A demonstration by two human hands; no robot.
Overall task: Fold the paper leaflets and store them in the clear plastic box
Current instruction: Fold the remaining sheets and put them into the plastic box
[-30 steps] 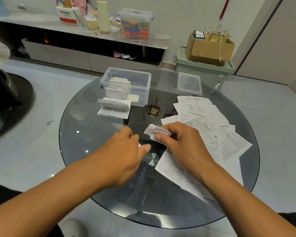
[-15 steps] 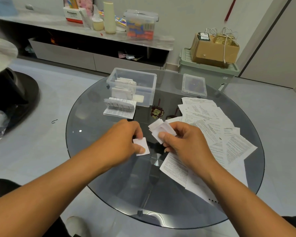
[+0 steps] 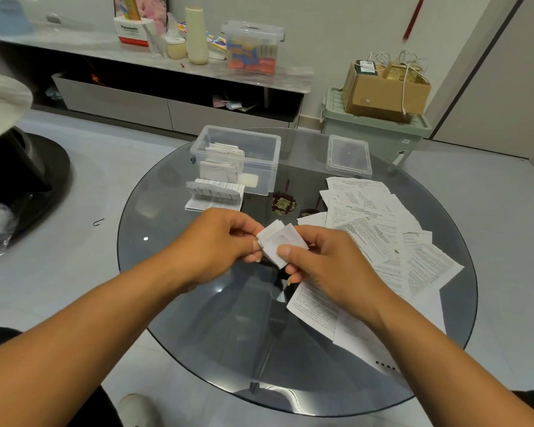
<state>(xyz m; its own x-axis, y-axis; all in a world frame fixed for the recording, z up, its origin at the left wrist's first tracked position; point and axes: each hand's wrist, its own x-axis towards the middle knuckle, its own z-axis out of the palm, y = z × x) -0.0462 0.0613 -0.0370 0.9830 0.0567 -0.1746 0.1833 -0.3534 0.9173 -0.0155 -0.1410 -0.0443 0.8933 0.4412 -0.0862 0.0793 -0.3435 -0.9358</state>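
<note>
Left hand [image 3: 216, 245] fingers curled, thumb and fingertips pinching the left edge of the folded leaflets [image 3: 279, 241], a small white bundle held above the round glass table [image 3: 173, 272]. Right hand [image 3: 327, 263] pinches the same bundle from the right, thumb [image 3: 285, 251] pressed on top, other fingers curled underneath. Beyond the left fingers, well apart: a stack of folded leaflets [image 3: 215, 195] lying on the glass, and just behind it the clear plastic box [image 3: 259, 155], open, with more folded papers standing inside toward its left side. Beyond the right fingers, further back, the box lid [image 3: 348, 155] lies flat on the table. Right of the right hand and partly under its wrist, a loose pile of unfolded printed leaflets [image 3: 383, 229] spreads across the glass, overlapping, near the table's right edge.
</note>
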